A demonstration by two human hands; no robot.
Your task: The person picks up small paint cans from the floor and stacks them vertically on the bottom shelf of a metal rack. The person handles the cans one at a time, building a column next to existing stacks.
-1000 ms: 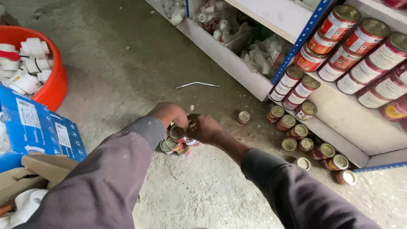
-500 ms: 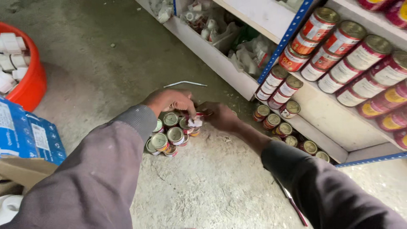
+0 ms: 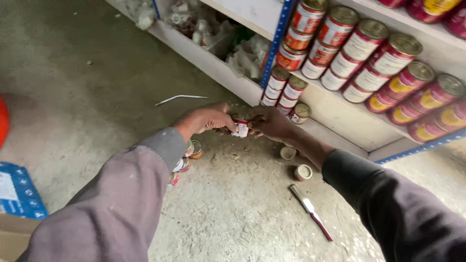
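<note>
Both hands lifted off can cluster, L hand & R hand grip 1 small can

Bare grey concrete floor, dusty; white shelving unit with blue upright; soft daylight.

Small can sitting between left hand and right hand, above floor. Loose cans lying under left sleeve. Shelf standing behind, stacked cans lying on it. Knife lying on floor, right of centre.
</note>
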